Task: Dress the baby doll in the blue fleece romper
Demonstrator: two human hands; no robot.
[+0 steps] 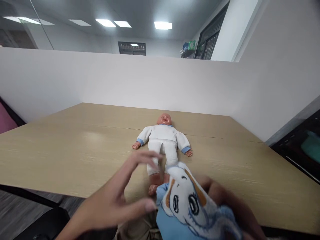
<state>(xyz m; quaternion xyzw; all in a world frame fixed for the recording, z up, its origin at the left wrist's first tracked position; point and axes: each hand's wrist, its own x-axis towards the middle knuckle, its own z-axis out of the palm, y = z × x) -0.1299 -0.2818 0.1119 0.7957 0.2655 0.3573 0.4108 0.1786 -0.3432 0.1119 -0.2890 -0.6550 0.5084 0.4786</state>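
One sock (pixel 187 203) in the right hand (pixel 226 200) hides the doll (pixel 162 137) partly.

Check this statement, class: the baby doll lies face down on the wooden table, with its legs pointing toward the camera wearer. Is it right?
Not quite. The head view shows the baby doll lying face up, not face down: its face is in plain sight. The rest stands: it lies on the wooden table, with its legs pointing toward the camera wearer.
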